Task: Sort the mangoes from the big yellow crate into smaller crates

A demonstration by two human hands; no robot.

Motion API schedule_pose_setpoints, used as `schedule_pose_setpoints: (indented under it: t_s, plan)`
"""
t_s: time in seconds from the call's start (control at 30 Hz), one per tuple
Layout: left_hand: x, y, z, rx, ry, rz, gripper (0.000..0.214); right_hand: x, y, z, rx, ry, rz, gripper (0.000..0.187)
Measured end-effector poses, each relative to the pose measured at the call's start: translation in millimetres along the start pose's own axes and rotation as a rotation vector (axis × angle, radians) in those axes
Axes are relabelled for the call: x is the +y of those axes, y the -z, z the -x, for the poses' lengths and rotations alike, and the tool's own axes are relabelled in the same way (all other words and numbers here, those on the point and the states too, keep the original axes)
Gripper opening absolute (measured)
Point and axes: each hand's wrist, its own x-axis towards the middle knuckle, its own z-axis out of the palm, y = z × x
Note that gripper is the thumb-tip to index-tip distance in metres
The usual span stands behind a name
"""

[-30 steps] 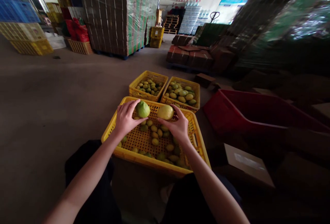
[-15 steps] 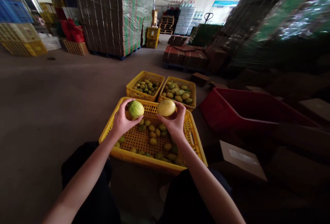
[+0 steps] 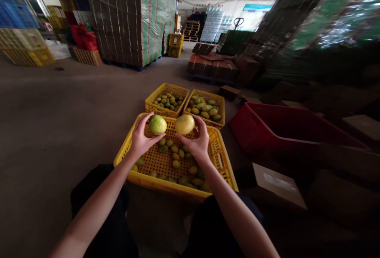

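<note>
My left hand (image 3: 141, 137) grips a round green-yellow fruit (image 3: 157, 125) between thumb and fingers. In my right hand (image 3: 198, 139) is a paler yellow fruit (image 3: 184, 124), with a small gap between the two. I cannot tell what kind of fruit they are. Both are held up over a large yellow plastic crate (image 3: 148, 184) with a perforated floor. Similar green and yellow fruits (image 3: 176, 164) lie scattered in it, mostly along the near side and toward the right. My forearms cover part of the crate.
Two smaller yellow crates, left (image 3: 152, 107) and right (image 3: 221, 122), stand just beyond, filled with like fruit. A red tub (image 3: 246, 131) and a cardboard box (image 3: 276, 181) are on the right. Wrapped pallet stacks (image 3: 118, 16) and flattened brown cartons (image 3: 212, 66) stand farther back.
My right hand has moved left with the yellow fruit, bringing it nearer the green-yellow one. The left hand has stayed almost in place.
</note>
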Motion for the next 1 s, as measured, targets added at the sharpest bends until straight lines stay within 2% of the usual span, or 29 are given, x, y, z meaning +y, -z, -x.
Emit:
schedule_pose_setpoints:
  t_s: [0.17, 0.4, 0.53, 0.63, 0.77, 0.83, 0.9, 1.0]
  plan:
    - [-3.2, -3.2, 1.0, -0.051, 0.142, 0.217, 0.074, 2.1, -5.1, -1.5, -0.006, -0.013, -0.102, 0.076]
    - [-2.6, -9.4, 4.2, -0.139, 0.176, 0.425, 0.069, -2.8, -10.1, 3.4, -0.108, 0.192, -0.068, 0.072]
    - [-2.2, -11.5, 7.4, -0.184, 0.159, 0.472, 0.074, -1.0, -10.3, 10.5, -0.212, 0.381, 0.041, 0.077]
    - [-1.8, -8.5, 7.4, -0.213, 0.108, 0.454, 0.084, 5.0, -7.9, 12.4, -0.24, 0.44, 0.103, 0.083]
    - [0.2, 0.6, 3.8, -0.276, 0.011, 0.328, 0.079, 10.2, -4.7, 13.0, -0.26, 0.485, 0.183, 0.081]
    - [2.0, 4.7, 1.5, -0.308, 0.026, 0.311, 0.073, 9.0, -4.2, 13.3, -0.269, 0.435, 0.201, 0.078]
    - [3.9, 6.5, -0.2, -0.328, 0.121, 0.336, 0.067, 5.1, -4.6, 12.7, -0.258, 0.305, 0.162, 0.076]
    - [5.7, 2.7, -0.5, -0.322, 0.428, 0.471, 0.064, -3.1, -6.6, 9.3, -0.272, -0.001, -0.021, 0.074]
